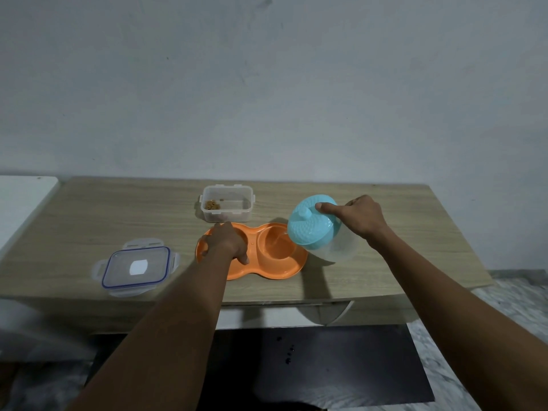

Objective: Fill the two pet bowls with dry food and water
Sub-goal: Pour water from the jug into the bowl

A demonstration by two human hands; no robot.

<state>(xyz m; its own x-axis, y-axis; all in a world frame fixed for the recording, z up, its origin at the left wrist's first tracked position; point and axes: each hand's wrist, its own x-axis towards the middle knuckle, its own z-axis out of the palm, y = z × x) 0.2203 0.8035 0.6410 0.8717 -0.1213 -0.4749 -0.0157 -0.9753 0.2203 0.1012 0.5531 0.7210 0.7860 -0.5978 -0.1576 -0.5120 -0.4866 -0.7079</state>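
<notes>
An orange double pet bowl (268,269) sits at the middle of the wooden table. My left hand (226,241) rests over its left bowl and grips the rim, hiding what is inside. My right hand (360,218) holds a clear water jug with a light blue lid (311,222), tilted left so that its spout hangs over the right bowl (277,243). A thin stream of water seems to run into that bowl. Behind the bowls stands an open clear food container (227,203) with a few brown kibbles left in one corner.
The container's clear lid with a blue seal (136,266) lies flat on the table's left front. A white surface (20,200) adjoins the table on the left. The grey wall rises right behind the table. Below the front edge lies a dark mat (296,366).
</notes>
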